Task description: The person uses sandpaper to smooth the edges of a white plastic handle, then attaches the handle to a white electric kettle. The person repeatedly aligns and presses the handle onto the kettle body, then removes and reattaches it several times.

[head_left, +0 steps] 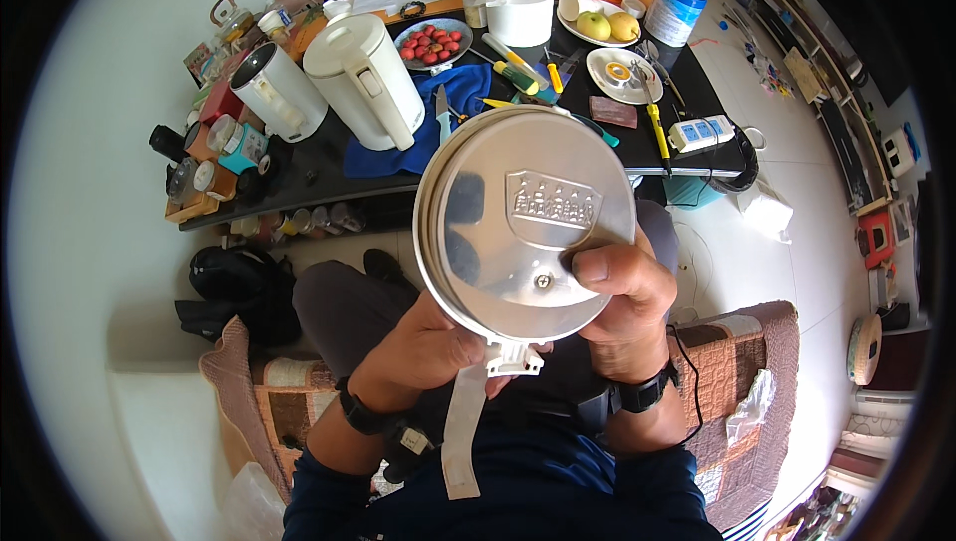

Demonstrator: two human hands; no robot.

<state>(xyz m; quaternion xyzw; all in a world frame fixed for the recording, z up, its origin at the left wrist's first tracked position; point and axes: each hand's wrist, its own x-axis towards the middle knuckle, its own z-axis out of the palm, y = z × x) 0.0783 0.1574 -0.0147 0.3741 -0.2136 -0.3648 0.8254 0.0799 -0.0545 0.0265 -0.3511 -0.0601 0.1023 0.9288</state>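
I hold a round lid (485, 265), apparently from an electric kettle, up in front of my lap. Its shiny metal inner face is towards me and bears a raised badge with writing. A cross-head screw (544, 281) sits low on this face, and a white plastic hinge piece (515, 359) juts from the rim. My left hand (422, 343) grips the lower left rim. Beneath that hand hangs a pale flat strip (461, 436); its upper end is hidden. My right hand (631, 302) clasps the lower right side, its thumb pressed on the metal near the screw.
Across the black table (299, 175) stand an open-topped white kettle (287, 97) and a lidded one (366, 85). A knife (443, 112) lies on a blue cloth (396, 160). Screwdrivers (554, 77), a soldering iron (657, 130) and a power strip (700, 133) are further right.
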